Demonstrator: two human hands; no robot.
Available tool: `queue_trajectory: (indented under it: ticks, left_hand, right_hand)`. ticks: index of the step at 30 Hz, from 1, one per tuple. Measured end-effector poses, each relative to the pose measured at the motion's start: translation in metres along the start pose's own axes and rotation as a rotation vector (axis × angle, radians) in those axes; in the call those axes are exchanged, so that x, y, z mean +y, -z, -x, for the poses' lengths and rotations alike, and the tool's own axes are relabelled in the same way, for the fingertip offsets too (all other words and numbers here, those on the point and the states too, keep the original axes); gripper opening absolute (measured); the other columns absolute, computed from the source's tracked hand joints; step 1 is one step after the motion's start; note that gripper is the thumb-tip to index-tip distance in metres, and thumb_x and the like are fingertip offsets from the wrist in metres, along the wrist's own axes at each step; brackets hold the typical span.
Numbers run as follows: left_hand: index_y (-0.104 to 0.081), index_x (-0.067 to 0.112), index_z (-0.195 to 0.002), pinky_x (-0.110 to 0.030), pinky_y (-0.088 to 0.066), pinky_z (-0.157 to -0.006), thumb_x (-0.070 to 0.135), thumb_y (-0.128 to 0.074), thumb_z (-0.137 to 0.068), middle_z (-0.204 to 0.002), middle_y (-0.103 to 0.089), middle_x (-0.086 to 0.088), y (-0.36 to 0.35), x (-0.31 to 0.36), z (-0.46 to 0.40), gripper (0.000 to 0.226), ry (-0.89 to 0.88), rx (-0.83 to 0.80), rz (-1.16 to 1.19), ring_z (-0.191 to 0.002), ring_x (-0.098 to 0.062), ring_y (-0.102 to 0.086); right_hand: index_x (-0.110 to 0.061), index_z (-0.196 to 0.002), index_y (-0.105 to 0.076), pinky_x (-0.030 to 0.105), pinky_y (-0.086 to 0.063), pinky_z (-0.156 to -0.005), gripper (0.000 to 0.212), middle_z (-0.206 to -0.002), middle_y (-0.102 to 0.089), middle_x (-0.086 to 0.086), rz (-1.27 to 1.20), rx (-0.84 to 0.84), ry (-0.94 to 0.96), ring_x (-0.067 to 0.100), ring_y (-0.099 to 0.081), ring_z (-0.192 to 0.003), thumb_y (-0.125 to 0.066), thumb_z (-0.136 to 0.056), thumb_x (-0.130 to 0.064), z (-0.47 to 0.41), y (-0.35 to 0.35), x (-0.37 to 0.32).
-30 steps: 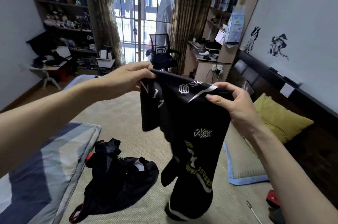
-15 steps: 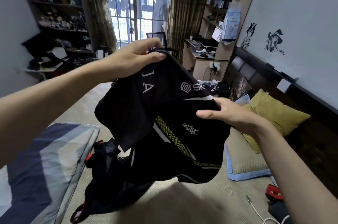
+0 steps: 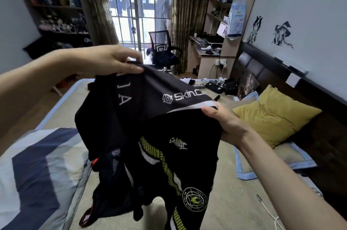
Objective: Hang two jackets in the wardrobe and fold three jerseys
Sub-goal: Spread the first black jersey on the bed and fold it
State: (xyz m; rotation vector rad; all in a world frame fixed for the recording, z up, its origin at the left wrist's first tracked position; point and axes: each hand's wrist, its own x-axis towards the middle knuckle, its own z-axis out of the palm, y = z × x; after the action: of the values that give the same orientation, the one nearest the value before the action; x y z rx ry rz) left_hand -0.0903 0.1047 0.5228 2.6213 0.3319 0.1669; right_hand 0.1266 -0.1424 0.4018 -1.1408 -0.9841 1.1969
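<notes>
White lettering on the black jersey (image 3: 150, 117) I hold up reads "skin.c", the rest lost past the fold, beside a small hexagonal logo. Near my left grip (image 3: 112, 60), vertical letters read "JA". A round yellow-and-white crest low on the jersey carries ring text too small to read, as is the small chest mark.

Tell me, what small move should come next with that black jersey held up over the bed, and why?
Probably lower the black jersey flat onto the bare mat of the bed for folding. The left hand and right hand each pinch its top edge, so it hangs bunched in the air. A second dark garment lies heaped underneath, so setting it down just beside that heap looks wise.
</notes>
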Motion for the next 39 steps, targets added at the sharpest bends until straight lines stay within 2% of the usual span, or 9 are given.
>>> queue_trajectory:
  ticks: [3,7,11,15,19,25,30,34,39]
  left_hand:
    - [-0.063,0.042,-0.101,-0.033,-0.053,-0.089,0.084,-0.068,-0.061,-0.098,-0.068,0.019,-0.007,-0.001,0.003,0.058,0.122,-0.197,-0.053,-0.100,-0.010,-0.067]
    - [-0.049,0.042,-0.134,-0.034,-0.037,-0.113,0.054,-0.085,-0.071,-0.136,-0.055,0.023,-0.049,0.040,-0.008,0.074,0.002,-0.333,0.121,-0.134,0.001,-0.047]
    - [-0.057,0.024,-0.123,-0.034,-0.053,-0.091,0.014,-0.082,-0.083,-0.111,-0.067,0.005,-0.073,0.067,-0.026,0.049,-0.151,-0.280,0.236,-0.107,-0.008,-0.064]
    - [-0.066,0.021,-0.114,-0.046,-0.054,-0.090,0.027,-0.071,-0.090,-0.104,-0.073,-0.004,-0.072,0.072,-0.034,0.025,-0.158,-0.259,0.201,-0.100,-0.024,-0.068]
    - [-0.070,0.027,-0.098,-0.029,-0.048,-0.070,0.032,-0.066,-0.094,-0.083,-0.067,0.009,-0.080,0.078,-0.046,0.007,-0.165,-0.268,0.064,-0.076,-0.007,-0.060]
    - [-0.072,0.031,-0.092,-0.017,-0.046,-0.071,0.032,-0.065,-0.091,-0.082,-0.067,0.015,-0.077,0.079,-0.053,0.007,-0.063,-0.209,0.234,-0.079,-0.001,-0.062]
    - [-0.067,0.041,-0.089,-0.007,-0.043,-0.067,0.030,-0.059,-0.096,-0.081,-0.065,0.027,-0.086,0.077,-0.051,0.016,-0.055,-0.143,0.129,-0.077,0.009,-0.059]
    - [-0.069,0.022,-0.102,-0.023,-0.050,-0.079,0.033,-0.056,-0.095,-0.094,-0.070,0.006,-0.099,0.060,-0.044,0.019,0.058,-0.061,0.104,-0.088,-0.008,-0.064]
    - [-0.070,0.013,-0.102,-0.011,-0.044,-0.066,0.006,-0.052,-0.102,-0.089,-0.070,-0.002,-0.142,0.049,-0.045,0.020,0.192,0.125,0.103,-0.071,0.004,-0.058]
  right_hand:
    - [-0.003,-0.094,-0.071,0.019,-0.054,-0.062,0.034,-0.079,-0.074,0.002,0.081,0.106,0.082,0.011,-0.071,-0.070,-0.075,-0.079,-0.033,-0.002,-0.020,-0.014]
    - [-0.013,-0.092,-0.071,0.037,-0.056,-0.083,0.012,-0.089,-0.073,0.013,0.282,0.086,0.246,0.020,-0.069,-0.088,-0.079,-0.085,-0.016,-0.004,-0.047,-0.033]
    - [-0.010,-0.094,-0.062,0.025,-0.052,-0.078,0.025,-0.083,-0.068,0.000,0.412,0.046,0.293,0.012,-0.062,-0.078,-0.083,-0.081,-0.007,0.005,-0.052,-0.050]
    - [-0.017,-0.107,-0.064,0.022,-0.056,-0.075,0.043,-0.107,-0.070,-0.002,0.626,0.159,0.233,0.003,-0.067,-0.084,-0.091,-0.073,-0.019,0.024,-0.030,-0.053]
    - [-0.017,-0.123,-0.057,0.032,-0.052,-0.049,0.058,-0.077,-0.066,0.003,0.609,0.104,0.000,0.017,-0.060,-0.053,-0.090,-0.076,-0.019,0.036,-0.008,-0.042]
    - [-0.010,-0.075,-0.054,0.031,-0.030,-0.056,0.036,-0.070,-0.040,0.009,0.644,-0.064,-0.267,0.014,-0.038,-0.059,-0.082,-0.086,-0.030,0.058,0.057,0.008]
    - [-0.010,-0.082,-0.070,0.022,-0.043,-0.078,0.017,-0.080,-0.060,-0.002,0.511,-0.061,-0.274,0.008,-0.057,-0.080,-0.078,-0.090,-0.022,0.076,0.090,0.037]
    - [0.006,-0.090,-0.070,0.030,-0.044,-0.075,0.064,-0.081,-0.062,0.003,0.472,0.200,-0.107,0.012,-0.060,-0.079,-0.092,-0.064,-0.048,0.070,0.110,0.049]
    - [-0.017,-0.098,-0.077,0.017,-0.054,-0.074,0.028,-0.094,-0.079,-0.005,0.217,0.320,0.122,0.007,-0.071,-0.086,-0.082,-0.075,-0.031,0.057,0.112,0.039]
